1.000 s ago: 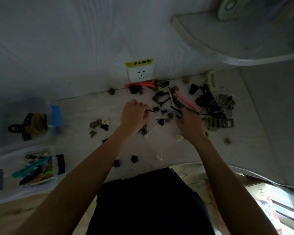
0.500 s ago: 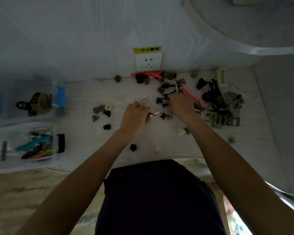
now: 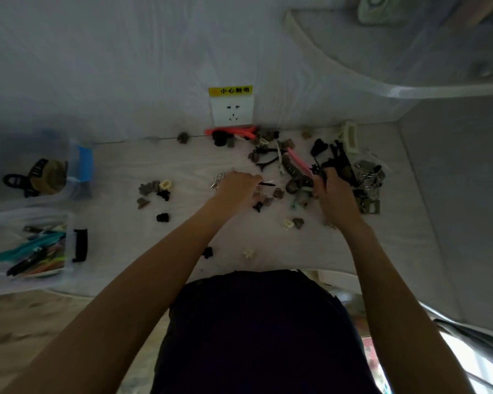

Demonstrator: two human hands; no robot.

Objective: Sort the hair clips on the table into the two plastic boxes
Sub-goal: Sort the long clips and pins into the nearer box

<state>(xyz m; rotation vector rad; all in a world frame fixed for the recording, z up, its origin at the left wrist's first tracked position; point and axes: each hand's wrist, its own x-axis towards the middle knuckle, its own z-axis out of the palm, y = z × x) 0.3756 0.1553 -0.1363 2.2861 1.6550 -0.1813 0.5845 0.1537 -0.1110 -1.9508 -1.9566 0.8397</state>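
While the left hand [image 3: 236, 186] pinches a thin black clip [image 3: 266, 183] and the right hand [image 3: 335, 194] grips a black clip [image 3: 320, 169], the yellow label [image 3: 230, 90] above the socket [image 3: 231, 112] reads "小心触电".

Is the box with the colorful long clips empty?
No, the near plastic box on the left already holds a bunch of long clips, teal, black and orange ones lying together.

Both bare arms reach up from bottom of frame to centre. Left hand [image 3: 238, 187], knuckles up, fingers curled, pinches a thin dark clip [image 3: 266, 183] w/ tip pointing right. Right hand [image 3: 335, 194], centre-right, fingers curled round a black clip [image 3: 320, 170].
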